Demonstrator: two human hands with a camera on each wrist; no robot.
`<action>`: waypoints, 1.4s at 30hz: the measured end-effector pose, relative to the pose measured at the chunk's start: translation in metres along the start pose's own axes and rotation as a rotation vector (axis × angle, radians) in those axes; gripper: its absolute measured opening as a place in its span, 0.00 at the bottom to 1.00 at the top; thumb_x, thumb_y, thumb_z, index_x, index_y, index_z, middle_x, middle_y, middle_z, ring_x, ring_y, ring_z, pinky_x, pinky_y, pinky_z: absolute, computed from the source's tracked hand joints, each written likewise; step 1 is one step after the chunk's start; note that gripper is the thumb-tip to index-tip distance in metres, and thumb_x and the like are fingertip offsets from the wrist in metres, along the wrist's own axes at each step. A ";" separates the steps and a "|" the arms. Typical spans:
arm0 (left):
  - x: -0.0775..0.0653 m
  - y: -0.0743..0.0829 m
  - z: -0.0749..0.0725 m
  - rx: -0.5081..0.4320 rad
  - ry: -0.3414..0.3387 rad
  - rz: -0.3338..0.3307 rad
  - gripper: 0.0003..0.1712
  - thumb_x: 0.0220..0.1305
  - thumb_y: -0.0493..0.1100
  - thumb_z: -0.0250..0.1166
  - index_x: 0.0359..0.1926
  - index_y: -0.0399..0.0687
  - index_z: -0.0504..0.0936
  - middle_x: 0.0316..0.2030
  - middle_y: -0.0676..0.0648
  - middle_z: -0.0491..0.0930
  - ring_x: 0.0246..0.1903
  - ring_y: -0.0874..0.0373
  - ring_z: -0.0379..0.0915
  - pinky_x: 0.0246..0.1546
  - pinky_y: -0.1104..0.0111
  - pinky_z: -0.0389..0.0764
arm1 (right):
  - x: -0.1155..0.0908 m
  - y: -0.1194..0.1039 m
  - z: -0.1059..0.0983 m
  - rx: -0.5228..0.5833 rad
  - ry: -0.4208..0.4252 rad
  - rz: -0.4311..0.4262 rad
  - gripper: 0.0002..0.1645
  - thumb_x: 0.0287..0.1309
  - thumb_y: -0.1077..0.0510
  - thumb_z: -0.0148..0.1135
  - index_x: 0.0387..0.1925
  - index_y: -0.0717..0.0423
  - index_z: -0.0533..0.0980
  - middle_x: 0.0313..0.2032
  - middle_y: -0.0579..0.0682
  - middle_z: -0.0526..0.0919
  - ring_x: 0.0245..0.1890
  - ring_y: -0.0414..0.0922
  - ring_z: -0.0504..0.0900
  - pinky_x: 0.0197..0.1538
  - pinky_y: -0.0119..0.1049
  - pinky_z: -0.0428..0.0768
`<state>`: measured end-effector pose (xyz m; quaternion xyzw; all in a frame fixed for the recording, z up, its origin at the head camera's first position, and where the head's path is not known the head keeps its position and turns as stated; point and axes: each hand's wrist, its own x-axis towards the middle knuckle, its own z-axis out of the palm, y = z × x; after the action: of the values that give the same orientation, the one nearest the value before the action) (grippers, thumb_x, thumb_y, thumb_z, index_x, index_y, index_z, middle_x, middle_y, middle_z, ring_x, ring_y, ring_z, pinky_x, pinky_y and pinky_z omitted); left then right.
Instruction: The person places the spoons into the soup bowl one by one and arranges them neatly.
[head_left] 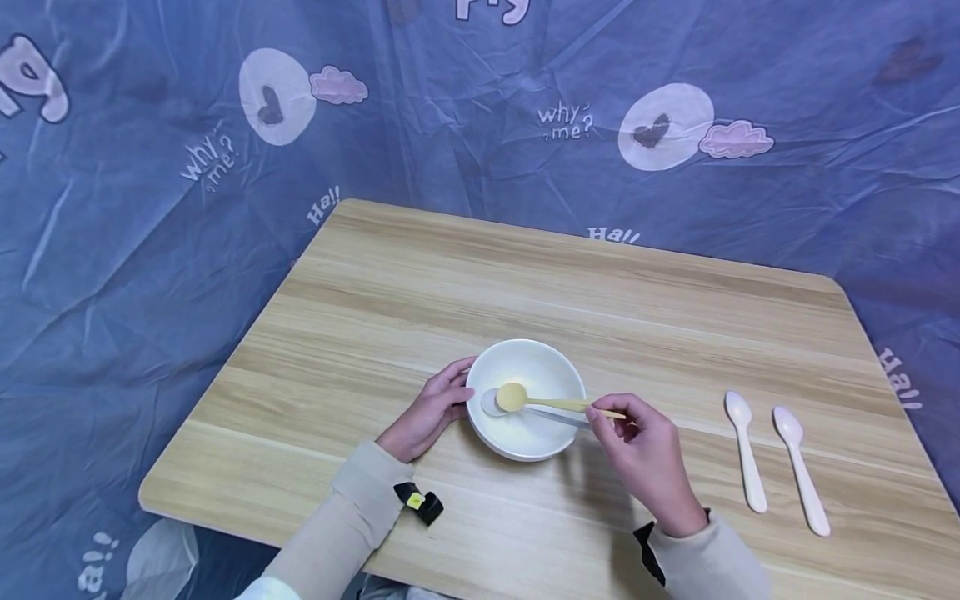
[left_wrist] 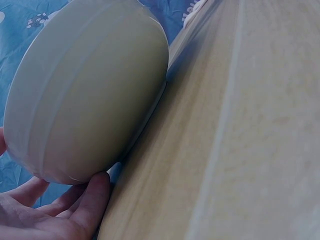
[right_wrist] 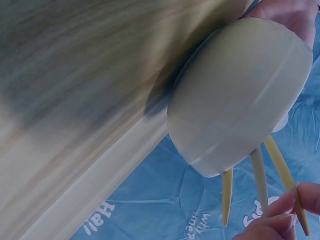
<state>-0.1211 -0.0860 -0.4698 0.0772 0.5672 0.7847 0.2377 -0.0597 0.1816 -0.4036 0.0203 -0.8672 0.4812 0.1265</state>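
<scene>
A white bowl (head_left: pixel 525 442) stands on the wooden table, and my left hand (head_left: pixel 431 408) grips its left side with the thumb at the rim. In the left wrist view, fingers (left_wrist: pixel 92 200) touch the outside of the bowl (left_wrist: pixel 95 95) low down. Over the bowl, my right hand (head_left: pixel 641 446) pinches the handle of a yellow spoon (head_left: pixel 512 397), its round head above the bowl's inside. A pale spoon (head_left: pixel 489 403) lies in the bowl, partly covered by the yellow one. From the right wrist view, a pale handle (right_wrist: pixel 258 175) and another yellow handle (right_wrist: pixel 227 197) stick out past the rim.
Two white spoons (head_left: pixel 738 408) (head_left: pixel 789 425) lie side by side on the table, right of my right hand. Wood-grain table (head_left: pixel 480 275) stretches beyond the bowl. A blue printed cloth (head_left: pixel 465 108) hangs behind and around the table.
</scene>
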 end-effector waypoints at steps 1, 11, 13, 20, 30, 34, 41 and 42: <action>0.000 0.000 0.000 0.000 -0.001 0.001 0.35 0.63 0.37 0.50 0.71 0.40 0.52 0.68 0.35 0.57 0.61 0.46 0.62 0.49 0.68 0.74 | 0.000 0.000 0.000 -0.002 -0.002 -0.002 0.04 0.51 0.65 0.67 0.31 0.57 0.81 0.20 0.44 0.74 0.17 0.34 0.67 0.18 0.25 0.67; 0.001 0.000 0.000 -0.002 0.000 0.000 0.35 0.63 0.37 0.50 0.71 0.40 0.52 0.69 0.35 0.57 0.61 0.47 0.62 0.49 0.68 0.74 | 0.000 -0.001 0.001 -0.010 -0.039 -0.032 0.03 0.51 0.63 0.68 0.29 0.57 0.80 0.19 0.45 0.74 0.19 0.34 0.69 0.19 0.25 0.69; 0.000 0.000 0.000 -0.002 0.000 0.001 0.36 0.63 0.37 0.50 0.71 0.40 0.51 0.69 0.35 0.56 0.61 0.47 0.61 0.49 0.68 0.74 | 0.001 -0.001 0.001 -0.021 -0.047 -0.040 0.03 0.50 0.63 0.68 0.29 0.57 0.80 0.20 0.45 0.75 0.19 0.34 0.69 0.20 0.25 0.69; 0.000 0.001 0.001 -0.004 0.004 0.000 0.36 0.63 0.37 0.50 0.71 0.39 0.51 0.69 0.35 0.56 0.61 0.48 0.62 0.49 0.68 0.74 | 0.002 0.003 0.001 -0.075 -0.073 -0.076 0.04 0.48 0.64 0.70 0.29 0.55 0.81 0.26 0.46 0.83 0.22 0.34 0.72 0.25 0.25 0.73; -0.001 -0.001 0.000 -0.003 -0.002 0.004 0.37 0.63 0.38 0.51 0.71 0.39 0.51 0.69 0.35 0.55 0.61 0.48 0.62 0.50 0.67 0.74 | 0.001 0.007 0.002 -0.117 -0.062 -0.177 0.10 0.41 0.67 0.72 0.28 0.54 0.82 0.23 0.42 0.79 0.22 0.38 0.68 0.26 0.25 0.69; -0.001 0.000 0.000 -0.005 -0.002 0.007 0.37 0.63 0.38 0.51 0.71 0.39 0.51 0.69 0.35 0.55 0.61 0.49 0.62 0.50 0.68 0.74 | 0.001 0.008 0.002 -0.132 -0.065 -0.198 0.11 0.40 0.67 0.73 0.27 0.52 0.81 0.20 0.40 0.72 0.21 0.38 0.66 0.24 0.23 0.64; -0.001 0.001 0.001 -0.011 -0.002 0.014 0.36 0.63 0.37 0.50 0.71 0.38 0.51 0.68 0.34 0.56 0.60 0.48 0.62 0.49 0.67 0.74 | 0.002 0.009 0.000 -0.163 -0.086 -0.184 0.12 0.38 0.66 0.74 0.26 0.51 0.81 0.21 0.40 0.73 0.22 0.40 0.65 0.26 0.23 0.64; -0.001 0.001 0.001 -0.012 -0.002 0.014 0.36 0.62 0.36 0.50 0.71 0.38 0.51 0.68 0.33 0.56 0.61 0.48 0.62 0.49 0.67 0.74 | 0.002 0.010 0.000 -0.169 -0.090 -0.183 0.12 0.38 0.66 0.74 0.26 0.51 0.80 0.21 0.40 0.74 0.22 0.41 0.66 0.26 0.23 0.64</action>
<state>-0.1202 -0.0854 -0.4684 0.0806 0.5615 0.7899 0.2331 -0.0631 0.1866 -0.4113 0.1101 -0.9039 0.3916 0.1322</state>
